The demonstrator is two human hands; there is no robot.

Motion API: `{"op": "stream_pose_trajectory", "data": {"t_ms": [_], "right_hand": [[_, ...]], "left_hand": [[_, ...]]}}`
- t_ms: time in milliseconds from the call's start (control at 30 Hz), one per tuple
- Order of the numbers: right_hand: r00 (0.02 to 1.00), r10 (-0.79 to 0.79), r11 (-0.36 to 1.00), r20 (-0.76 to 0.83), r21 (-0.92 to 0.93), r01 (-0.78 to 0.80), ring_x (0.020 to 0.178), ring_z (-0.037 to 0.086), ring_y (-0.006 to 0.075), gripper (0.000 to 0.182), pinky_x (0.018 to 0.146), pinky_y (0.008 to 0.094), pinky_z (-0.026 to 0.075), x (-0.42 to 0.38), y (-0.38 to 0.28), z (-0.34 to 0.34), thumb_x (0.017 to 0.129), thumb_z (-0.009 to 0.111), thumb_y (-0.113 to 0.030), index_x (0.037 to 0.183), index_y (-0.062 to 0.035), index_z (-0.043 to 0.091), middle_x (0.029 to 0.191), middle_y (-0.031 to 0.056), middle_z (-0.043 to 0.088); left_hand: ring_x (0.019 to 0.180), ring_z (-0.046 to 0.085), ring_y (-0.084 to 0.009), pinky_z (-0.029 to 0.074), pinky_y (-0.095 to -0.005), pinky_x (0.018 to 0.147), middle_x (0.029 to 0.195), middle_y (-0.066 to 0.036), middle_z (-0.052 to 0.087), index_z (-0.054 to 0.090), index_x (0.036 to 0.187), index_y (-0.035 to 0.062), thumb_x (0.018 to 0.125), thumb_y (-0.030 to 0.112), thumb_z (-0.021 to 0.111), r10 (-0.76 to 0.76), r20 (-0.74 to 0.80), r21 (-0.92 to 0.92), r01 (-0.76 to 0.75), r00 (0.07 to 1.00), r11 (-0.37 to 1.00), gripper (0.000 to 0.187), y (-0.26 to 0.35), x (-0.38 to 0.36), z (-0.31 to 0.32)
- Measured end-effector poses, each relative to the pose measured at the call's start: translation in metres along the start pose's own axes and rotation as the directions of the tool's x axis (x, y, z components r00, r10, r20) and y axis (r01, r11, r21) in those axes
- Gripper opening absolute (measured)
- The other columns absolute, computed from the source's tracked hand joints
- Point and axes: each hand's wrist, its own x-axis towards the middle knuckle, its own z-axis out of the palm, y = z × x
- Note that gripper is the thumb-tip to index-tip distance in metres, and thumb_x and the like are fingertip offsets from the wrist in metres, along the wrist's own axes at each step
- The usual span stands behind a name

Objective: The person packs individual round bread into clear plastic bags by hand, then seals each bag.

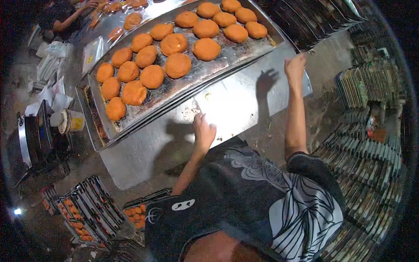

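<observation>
Orange buns point(178, 65) sit on a metal tray point(174, 89) (left hand point(204, 133) nearby).

Buns point(178, 65) on tray point(218, 68) atop table point(235, 105)

buns point(178, 65) look rough, the tray point(218, 63) stained metal, the table point(235, 100) glossy metal.

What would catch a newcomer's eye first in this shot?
Probably the round orange-brown buns spread over a stained metal tray at the top centre. Next comes the glare on the metal table below it, with the left hand at the glare's left and the right hand farther right. Racks of stacked trays crowd the right side.
</observation>
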Motion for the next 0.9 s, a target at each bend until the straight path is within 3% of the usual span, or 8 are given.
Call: {"op": "stream_pose_trajectory", "data": {"t_ms": [67,100,200,467,667,767,833,900], "right_hand": [[0.725,-0.407,0.914,0.556,0.245,0.325,0.072,0.052,0.0364,0.023,0.066,0.0424,0.042,-0.044,0.040,0.032,0.069,0.059,-0.011,0.087,0.0022,0.055,0.078,0.0221,0.055],[0.826,-0.329,0.907,0.457,0.395,0.143,0.071,0.050,0.0377,0.029,0.064,0.0440,0.041,-0.074,0.004,0.020,0.070,0.060,-0.018,0.087,0.0047,0.054,0.076,0.0245,0.053],[0.525,-0.420,0.882,0.740,0.468,0.046,0.089,0.050,0.0368,0.056,0.077,0.0409,0.044,-0.140,-0.051,-0.024,0.064,0.069,-0.034,0.097,0.0064,0.050,0.097,0.0240,0.050],[0.507,-0.240,0.965,0.828,0.259,0.034,0.088,0.054,0.0257,0.054,0.071,0.0372,0.045,-0.186,-0.099,0.009,0.061,0.069,-0.040,0.091,0.0021,0.054,0.093,0.0161,0.055],[0.312,-0.343,0.931,0.886,0.366,-0.014,0.082,0.055,0.0334,0.035,0.070,0.0400,0.044,-0.163,-0.077,0.002,0.065,0.064,-0.027,0.086,0.0006,0.058,0.086,0.0154,0.060],[0.433,-0.398,0.884,0.809,0.465,-0.056,0.082,0.056,0.0337,0.029,0.072,0.0405,0.043,-0.175,-0.080,-0.003,0.067,0.059,-0.018,0.091,-0.0012,0.058,0.080,0.0169,0.061],[0.364,-0.411,0.728,0.836,0.542,-0.421,0.080,0.057,0.0268,0.024,0.074,0.0356,0.043,-0.180,-0.062,0.012,0.068,0.054,-0.007,0.091,-0.0002,0.057,0.080,0.0168,0.061],[0.373,-0.483,0.588,0.792,0.609,-0.532,0.080,0.056,0.0214,0.029,0.073,0.0329,0.044,-0.167,-0.035,0.008,0.068,0.052,0.000,0.097,-0.0003,0.055,0.082,0.0144,0.060]], "left_hand": [[0.100,0.041,-0.0350,0.032,-0.0410,0.089,0.107,-0.023,0.043,0.043,0.108,-0.0063,0.066,0.011,0.059,-0.041,-0.020,-0.048,0.040,0.999,0.998,0.048,0.004,-0.001,0.016],[0.109,0.034,-0.0361,0.029,-0.0436,0.092,0.116,-0.021,0.036,0.043,0.111,-0.0012,0.066,0.017,0.063,-0.125,-0.085,-0.069,0.120,0.988,0.990,0.053,0.005,-0.001,0.025],[0.109,0.034,-0.0362,0.028,-0.0445,0.092,0.114,-0.020,0.037,0.039,0.115,-0.0001,0.066,0.021,0.064,0.189,-0.134,0.188,-0.163,0.973,0.969,0.059,0.014,-0.006,0.029],[0.096,0.045,-0.0335,0.036,-0.0395,0.082,0.100,-0.024,0.047,0.046,0.108,-0.0066,0.067,0.016,0.063,-0.461,-0.103,-0.015,0.462,0.881,0.887,0.049,0.026,0.009,0.036],[0.075,0.055,-0.0235,0.043,-0.0317,0.068,0.087,-0.016,0.055,0.046,0.109,-0.0066,0.069,0.009,0.060,-0.401,-0.142,-0.187,0.373,0.905,0.909,0.045,0.027,-0.005,0.045],[0.079,0.054,-0.0158,0.044,-0.0259,0.069,0.091,-0.012,0.057,0.039,0.115,-0.0084,0.075,0.008,0.058,-0.439,-0.119,-0.445,0.348,0.890,0.825,0.047,0.021,0.000,0.053],[0.079,0.054,-0.0139,0.044,-0.0230,0.070,0.092,-0.010,0.057,0.034,0.117,-0.0097,0.078,0.005,0.054,-0.463,0.137,-0.680,0.423,0.876,0.599,0.046,0.023,0.001,0.048],[0.080,0.054,-0.0133,0.044,-0.0220,0.070,0.094,-0.010,0.056,0.035,0.116,-0.0084,0.078,0.005,0.054,-0.377,0.166,-0.638,0.390,0.911,0.664,0.045,0.017,-0.001,0.039]]}}
